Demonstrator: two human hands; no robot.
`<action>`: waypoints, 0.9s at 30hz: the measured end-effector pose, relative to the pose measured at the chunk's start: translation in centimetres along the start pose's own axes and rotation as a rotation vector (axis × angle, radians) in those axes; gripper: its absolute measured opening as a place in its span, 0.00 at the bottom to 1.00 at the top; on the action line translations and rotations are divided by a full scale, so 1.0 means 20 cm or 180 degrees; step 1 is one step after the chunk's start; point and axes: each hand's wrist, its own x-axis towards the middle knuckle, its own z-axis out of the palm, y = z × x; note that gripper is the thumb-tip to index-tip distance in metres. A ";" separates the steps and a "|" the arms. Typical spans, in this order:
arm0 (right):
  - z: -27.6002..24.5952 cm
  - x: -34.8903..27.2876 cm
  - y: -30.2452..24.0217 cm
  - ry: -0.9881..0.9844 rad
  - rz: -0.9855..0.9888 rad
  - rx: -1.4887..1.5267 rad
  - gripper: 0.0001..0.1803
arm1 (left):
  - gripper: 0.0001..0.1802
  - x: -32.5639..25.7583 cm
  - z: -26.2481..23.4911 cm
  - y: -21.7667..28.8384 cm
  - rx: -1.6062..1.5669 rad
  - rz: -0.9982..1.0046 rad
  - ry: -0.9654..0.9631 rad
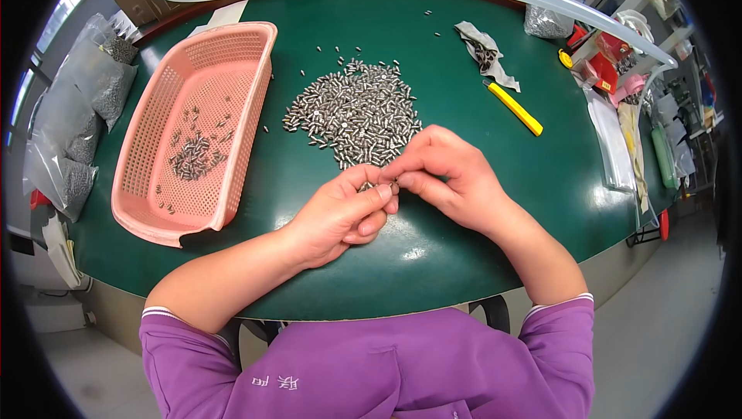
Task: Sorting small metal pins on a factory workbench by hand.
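Half-curled left hand [328, 218] grips metal pieces [366, 186]; right hand [396, 177] pinches closed beside it, catch unclear; tabletop [568, 187] gives room rightward, near edge below.

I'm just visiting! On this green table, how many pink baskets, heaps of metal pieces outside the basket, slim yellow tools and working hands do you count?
Pink basket: 1
Heap of metal pieces outside it: 1
Slim yellow tool: 1
Left hand and right hand: 2
Total: 5
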 end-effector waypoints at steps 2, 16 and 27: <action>-0.01 0.00 0.02 0.0168 0.0232 -0.0271 0.09 | 0.05 0.00 0.00 0.00 0.0038 -0.0005 0.0001; 0.00 0.00 0.13 -0.0086 0.0048 -0.1376 0.07 | 0.10 0.00 0.00 0.01 -0.0055 0.0050 -0.0050; 0.00 0.00 0.00 -0.0152 -0.0080 -0.0063 0.05 | 0.08 0.00 0.00 0.00 -0.0013 0.0031 -0.0013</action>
